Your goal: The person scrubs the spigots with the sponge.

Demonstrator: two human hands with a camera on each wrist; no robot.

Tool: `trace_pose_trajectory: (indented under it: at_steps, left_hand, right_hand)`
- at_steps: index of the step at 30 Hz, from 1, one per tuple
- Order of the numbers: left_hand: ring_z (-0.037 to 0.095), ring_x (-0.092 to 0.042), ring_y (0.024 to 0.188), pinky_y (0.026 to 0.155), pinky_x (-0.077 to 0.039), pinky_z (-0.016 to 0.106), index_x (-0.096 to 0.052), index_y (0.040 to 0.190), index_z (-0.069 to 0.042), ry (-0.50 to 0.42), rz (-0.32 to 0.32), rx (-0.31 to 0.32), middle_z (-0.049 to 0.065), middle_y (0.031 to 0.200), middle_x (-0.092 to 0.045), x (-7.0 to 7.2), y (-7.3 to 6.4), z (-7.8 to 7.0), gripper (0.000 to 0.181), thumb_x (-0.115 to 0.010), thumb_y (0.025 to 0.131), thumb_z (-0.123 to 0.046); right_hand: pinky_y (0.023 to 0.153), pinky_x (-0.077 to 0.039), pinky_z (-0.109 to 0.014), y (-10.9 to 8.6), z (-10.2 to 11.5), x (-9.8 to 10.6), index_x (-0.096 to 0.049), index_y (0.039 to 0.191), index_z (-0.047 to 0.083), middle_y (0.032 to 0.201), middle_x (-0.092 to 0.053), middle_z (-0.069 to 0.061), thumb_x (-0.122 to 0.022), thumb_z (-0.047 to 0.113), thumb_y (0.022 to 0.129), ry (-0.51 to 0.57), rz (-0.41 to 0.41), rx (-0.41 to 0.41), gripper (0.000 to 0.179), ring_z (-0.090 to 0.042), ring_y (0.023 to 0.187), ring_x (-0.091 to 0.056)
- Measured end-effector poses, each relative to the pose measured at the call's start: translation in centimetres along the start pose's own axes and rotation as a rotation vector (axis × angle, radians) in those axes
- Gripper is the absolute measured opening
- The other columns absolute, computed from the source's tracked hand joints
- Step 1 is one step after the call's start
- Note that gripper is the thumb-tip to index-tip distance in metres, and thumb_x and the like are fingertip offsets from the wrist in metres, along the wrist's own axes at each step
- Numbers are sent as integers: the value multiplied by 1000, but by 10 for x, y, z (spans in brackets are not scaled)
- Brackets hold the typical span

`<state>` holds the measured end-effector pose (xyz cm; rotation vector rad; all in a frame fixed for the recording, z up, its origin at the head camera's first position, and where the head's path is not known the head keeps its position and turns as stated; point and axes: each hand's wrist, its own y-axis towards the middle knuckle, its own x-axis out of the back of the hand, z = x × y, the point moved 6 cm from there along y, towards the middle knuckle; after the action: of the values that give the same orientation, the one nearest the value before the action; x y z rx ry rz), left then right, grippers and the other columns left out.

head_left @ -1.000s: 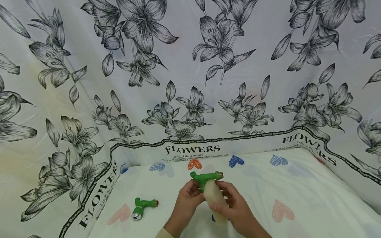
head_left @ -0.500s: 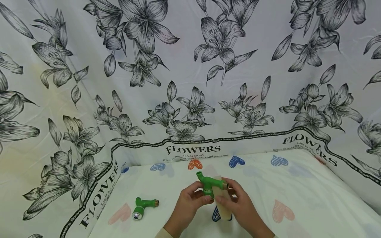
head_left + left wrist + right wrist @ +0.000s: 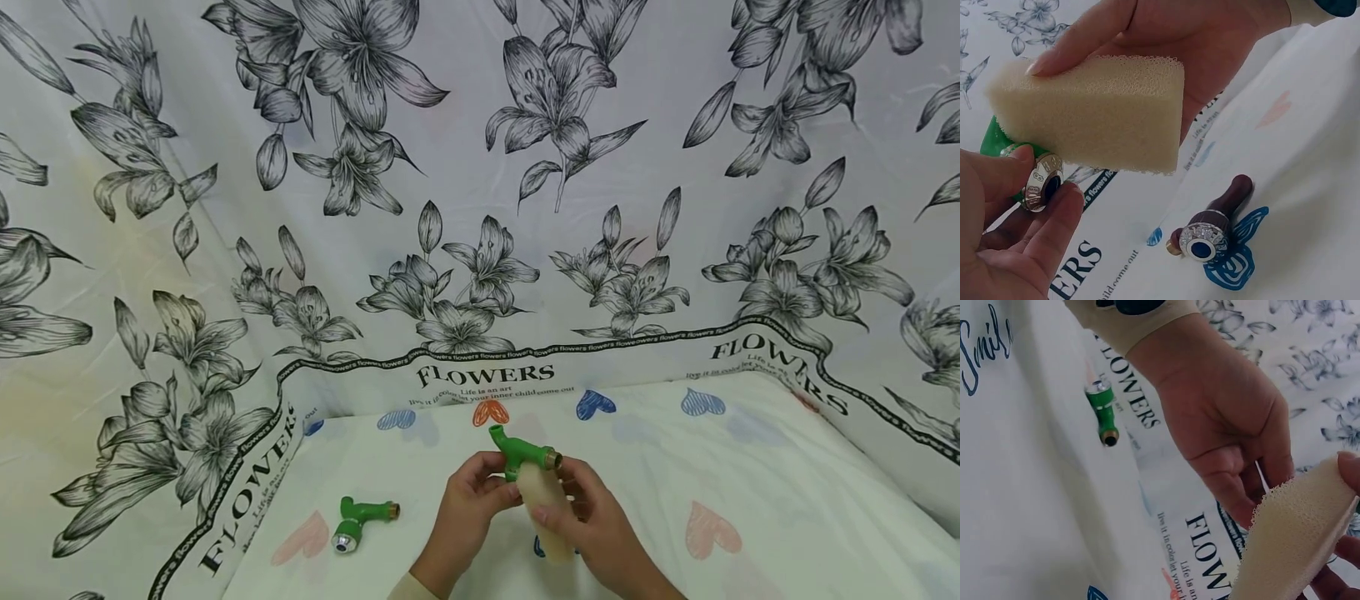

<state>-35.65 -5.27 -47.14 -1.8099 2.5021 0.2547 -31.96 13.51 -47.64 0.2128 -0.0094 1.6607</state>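
A green faucet point(image 3: 522, 451) with a brass threaded end is held up over the cloth by my left hand point(image 3: 467, 510). In the left wrist view, left fingertips pinch its chrome numbered base ring point(image 3: 1040, 186). My right hand point(image 3: 603, 527) grips a cream sponge point(image 3: 542, 500), thumb on the near face and fingers behind it. The sponge lies against the faucet's body and covers part of it. A second green faucet point(image 3: 358, 518) with a chrome base lies on the cloth to the left. The left wrist view also shows a dark red faucet point(image 3: 1230, 201) lying on the cloth.
A white cloth point(image 3: 787, 483) printed with hearts covers the surface. Behind and beside it hangs a flower-printed curtain point(image 3: 465, 275) with black lettering along its lower border.
The sponge went from the faucet's near side to behind it, and is now in front again. The faucet has tilted, its threaded end now lower and turned nearer. The loose green faucet has stayed put.
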Motion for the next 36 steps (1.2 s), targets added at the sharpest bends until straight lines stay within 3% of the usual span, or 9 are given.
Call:
trace_pose_trajectory:
  at_steps: [12,20,25,31,36]
  left_hand:
    - [23,-71,104,91,-63,34,-68,130,3,38,-50,-5,13,129,-66,-1,1,0,39,-80,93,4]
    - [28,-72,110,94,-64,42,-69,140,-1,-4,58,43,15,132,-70,-7,-2,2,42,-78,99,1]
    - [29,-72,111,95,-63,41,-67,145,-1,-18,80,52,17,132,-72,-10,-3,4,46,-77,100,1]
    - [29,-73,110,95,-63,40,-67,143,0,0,53,37,16,130,-72,-9,-2,4,44,-78,100,-1]
    - [28,-72,111,94,-64,40,-58,142,2,3,-19,45,14,128,-69,-3,1,6,47,-77,99,-1]
  right_hand:
    - [87,-56,-37,0,0,-4,-60,144,24,132,-63,-6,-88,29,96,24,-6,50,56,-30,116,-60]
    - [93,-58,-36,6,-6,7,-59,150,21,138,-61,-4,-89,33,94,14,-65,15,64,-27,116,-60]
    - [96,-56,-38,9,-14,11,-59,151,20,138,-61,-4,-88,32,95,33,-92,-45,64,-26,116,-58]
    - [94,-55,-40,6,-14,6,-58,152,20,136,-61,-6,-86,33,97,48,-58,-70,64,-27,115,-59]
    - [93,-54,-40,0,-7,-2,-56,152,19,132,-60,-8,-85,34,98,37,6,-19,63,-30,116,-59]
